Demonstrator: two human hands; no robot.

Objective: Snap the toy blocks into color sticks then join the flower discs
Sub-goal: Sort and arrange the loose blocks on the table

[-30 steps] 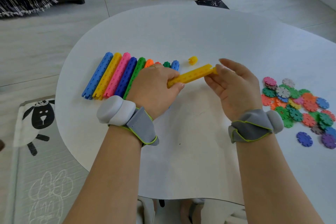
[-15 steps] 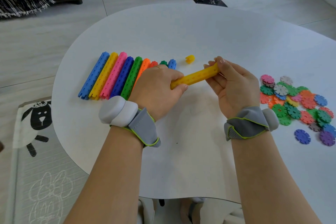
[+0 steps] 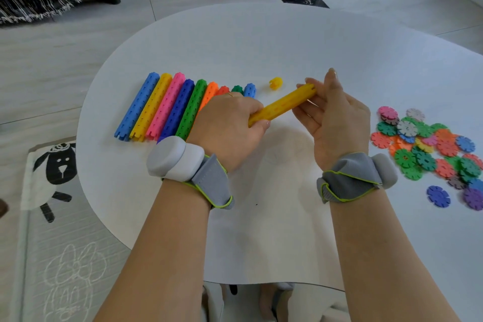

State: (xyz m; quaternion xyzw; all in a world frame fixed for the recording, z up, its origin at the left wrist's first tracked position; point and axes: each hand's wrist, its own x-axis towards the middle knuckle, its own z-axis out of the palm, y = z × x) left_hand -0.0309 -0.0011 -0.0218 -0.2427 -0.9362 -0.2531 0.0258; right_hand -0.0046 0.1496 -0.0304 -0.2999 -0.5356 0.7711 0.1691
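Head view: the left hand [image 3: 230, 128] grips the lower end of a yellow stick [image 3: 285, 104], fingers curled round it, and the right hand [image 3: 337, 123] pinches its upper end, one finger raised. The stick is tilted above the white desk [image 3: 261, 47]. A loose yellow block [image 3: 275, 83] lies on the desk just beyond it. Finished colour sticks [image 3: 167, 107] lie side by side at the left, partly hidden behind the left hand. Flower discs [image 3: 428, 146] lie heaped at the right.
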